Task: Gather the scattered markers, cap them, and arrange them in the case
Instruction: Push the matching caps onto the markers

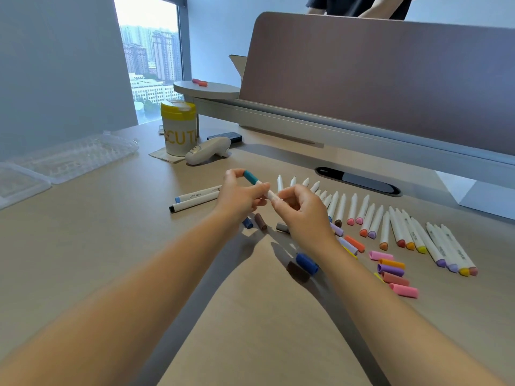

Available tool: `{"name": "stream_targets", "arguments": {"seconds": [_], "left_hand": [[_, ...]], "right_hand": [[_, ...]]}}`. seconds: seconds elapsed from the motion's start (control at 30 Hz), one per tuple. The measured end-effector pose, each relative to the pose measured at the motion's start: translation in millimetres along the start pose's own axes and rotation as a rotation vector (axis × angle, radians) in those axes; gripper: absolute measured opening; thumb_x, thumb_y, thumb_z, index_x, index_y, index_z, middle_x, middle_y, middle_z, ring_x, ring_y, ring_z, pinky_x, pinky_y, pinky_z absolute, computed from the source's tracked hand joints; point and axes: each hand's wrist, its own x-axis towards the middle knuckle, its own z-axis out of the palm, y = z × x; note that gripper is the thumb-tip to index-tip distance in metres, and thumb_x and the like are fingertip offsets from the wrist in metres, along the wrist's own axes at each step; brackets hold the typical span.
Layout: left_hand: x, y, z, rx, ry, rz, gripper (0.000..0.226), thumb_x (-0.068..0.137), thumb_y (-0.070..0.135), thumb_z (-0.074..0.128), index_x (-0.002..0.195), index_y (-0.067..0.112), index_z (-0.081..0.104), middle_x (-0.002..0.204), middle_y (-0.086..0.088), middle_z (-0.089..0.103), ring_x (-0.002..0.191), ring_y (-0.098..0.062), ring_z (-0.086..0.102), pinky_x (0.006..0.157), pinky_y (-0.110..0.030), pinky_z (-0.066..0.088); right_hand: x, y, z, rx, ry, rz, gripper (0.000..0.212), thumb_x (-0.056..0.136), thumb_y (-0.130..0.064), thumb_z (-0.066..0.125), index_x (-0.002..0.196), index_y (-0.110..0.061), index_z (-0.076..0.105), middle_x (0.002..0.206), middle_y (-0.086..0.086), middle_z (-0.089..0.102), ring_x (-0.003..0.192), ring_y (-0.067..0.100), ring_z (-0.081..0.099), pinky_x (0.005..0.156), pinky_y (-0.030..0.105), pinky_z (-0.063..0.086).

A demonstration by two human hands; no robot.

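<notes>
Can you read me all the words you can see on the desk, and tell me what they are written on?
"CUT", in yellow letters, on the white tub with the yellow lid; more letters may be hidden.
"marker", on the white pen lying left of the hands.
Print on the pens at the far right: too small to read.
Mark on the dark oval desk plate: too blurred.

Bright daylight from far-left window [150,51]; soft forearm shadows on desk [83,246]; wide-angle bending at edges; slight softness.
</notes>
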Motion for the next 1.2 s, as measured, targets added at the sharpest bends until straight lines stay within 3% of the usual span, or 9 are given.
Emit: {"name": "stream_targets", "arguments": {"seconds": [0.13,0.23,0.33,0.43,0.57,0.73,0.9,1.03,1.2], "left_hand": [[10,-3,-11,0.054,-0.002,-0.015,0.054,0.09,0.006,0.047,0.14,0.019,0.032,0.103,-0.012,0.053,0.083,-0.019,0.053,0.07,-0.025,0.047],[18,-5,-22,0.201,-0.012,0.04,0.048,0.094,0.008,0.041,0.14,0.02,0.035,0.112,-0.006,0.05,0.08,-0.008,0.049,0.071,-0.025,0.044],[33,-10,-34,0.37,-0.014,0.107,0.043,0.095,0.012,0.044,0.138,0.019,0.04,0.112,-0.007,0.055,0.088,-0.014,0.053,0.071,-0.024,0.042],[45,-12,-43,0.592,-0.025,0.162,0.037,0.093,0.016,0.05,0.13,0.014,0.049,0.113,-0.009,0.061,0.095,-0.017,0.054,0.076,-0.025,0.044],[51,-17,-50,0.895,0.004,0.234,0.028,0.093,0.023,0.049,0.119,0.012,0.055,0.109,-0.005,0.061,0.088,-0.012,0.051,0.078,-0.024,0.043],[54,-26,-56,1.161,-0.051,0.322,0.027,0.095,0.022,0.044,0.117,0.011,0.055,0.115,-0.008,0.057,0.1,-0.019,0.052,0.084,-0.026,0.039],[59,-27,-56,1.341,-0.084,0.364,0.03,0.097,0.023,0.039,0.121,0.014,0.055,0.12,-0.008,0.053,0.104,-0.024,0.052,0.087,-0.033,0.043],[57,-24,-53,1.385,-0.036,0.396,0.03,0.094,0.026,0.046,0.121,0.015,0.054,0.119,-0.007,0.053,0.107,-0.023,0.049,0.084,-0.032,0.041],[35,-16,-40,1.3,-0.045,0.463,0.028,0.092,0.025,0.052,0.116,0.013,0.057,0.119,-0.006,0.055,0.111,-0.021,0.047,0.088,-0.029,0.038]], "right_hand": [[8,7,-7,-0.01,0.006,0.044,0.022,0.096,-0.021,0.043,0.109,-0.01,0.057,0.093,-0.002,0.056,0.082,0.006,0.05,0.062,0.006,0.04],[21,17,-13,-0.085,0.049,0.088,0.032,0.096,-0.019,0.042,0.124,-0.008,0.053,0.116,0.007,0.058,0.092,0.009,0.049,0.063,0.008,0.042],[39,29,-13,-0.194,0.031,0.131,0.033,0.095,-0.019,0.045,0.127,-0.012,0.052,0.126,0.01,0.055,0.095,0.016,0.052,0.087,0.03,0.049],[57,37,-8,-0.397,-0.017,0.177,0.036,0.094,-0.024,0.046,0.129,-0.021,0.052,0.134,0.012,0.051,0.123,0.029,0.042,0.103,0.048,0.035],[76,44,4,-0.675,-0.13,0.183,0.039,0.094,-0.033,0.044,0.133,-0.026,0.047,0.143,0.009,0.042,0.136,0.031,0.023,0.107,0.042,0.022],[84,47,15,-0.871,-0.167,0.118,0.03,0.092,-0.036,0.049,0.114,-0.02,0.063,0.121,0.009,0.057,0.124,0.028,0.035,0.099,0.038,0.026],[80,43,16,-0.697,-0.102,0.028,0.016,0.091,-0.02,0.054,0.098,-0.011,0.065,0.103,0.008,0.066,0.104,0.024,0.053,0.101,0.039,0.033],[70,38,7,-0.629,-0.087,-0.038,0.018,0.09,-0.017,0.055,0.105,-0.009,0.058,0.104,0.008,0.067,0.095,0.023,0.061,0.085,0.038,0.051],[52,24,-25,-0.169,0.012,0.116,0.04,0.086,-0.007,0.058,0.125,-0.009,0.047,0.086,0.001,0.06,0.078,0.012,0.058,0.066,0.018,0.048]]}}
